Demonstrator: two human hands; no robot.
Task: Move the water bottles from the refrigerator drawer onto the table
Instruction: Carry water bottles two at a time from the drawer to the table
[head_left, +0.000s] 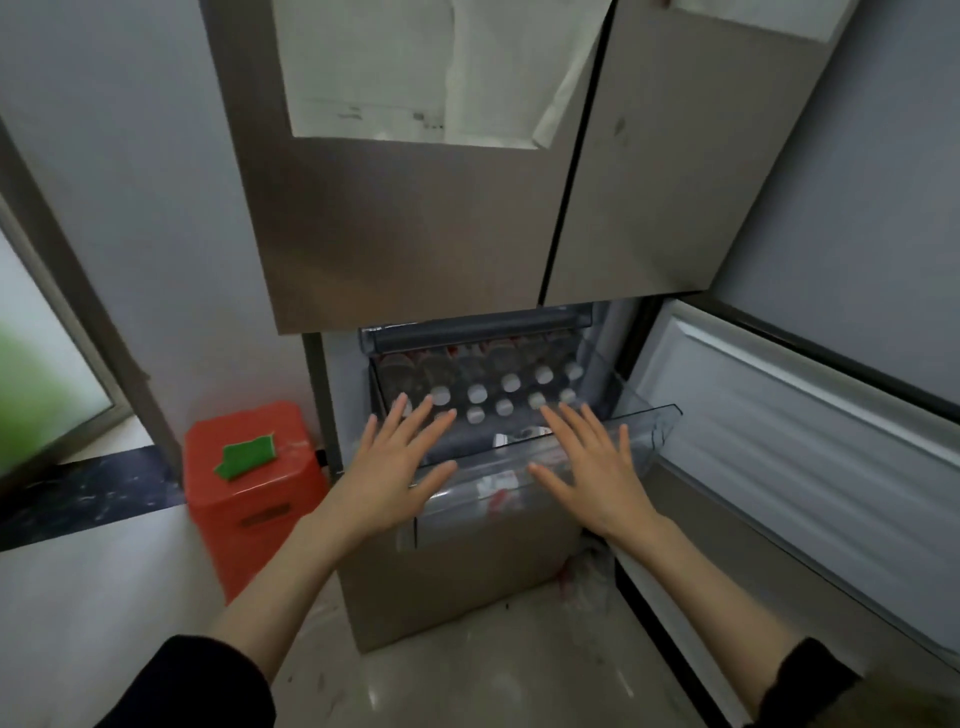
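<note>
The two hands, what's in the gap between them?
In the head view, between the left hand and the right hand lies the clear front wall of the drawer, and just beyond it the white-capped water bottles.

No text is legible. The white papers (374, 67) on the refrigerator door (415, 218) carry faint dark print, too blurred to read. The water bottles (483, 384) in the drawer show red labels, wording indistinguishable.
</note>
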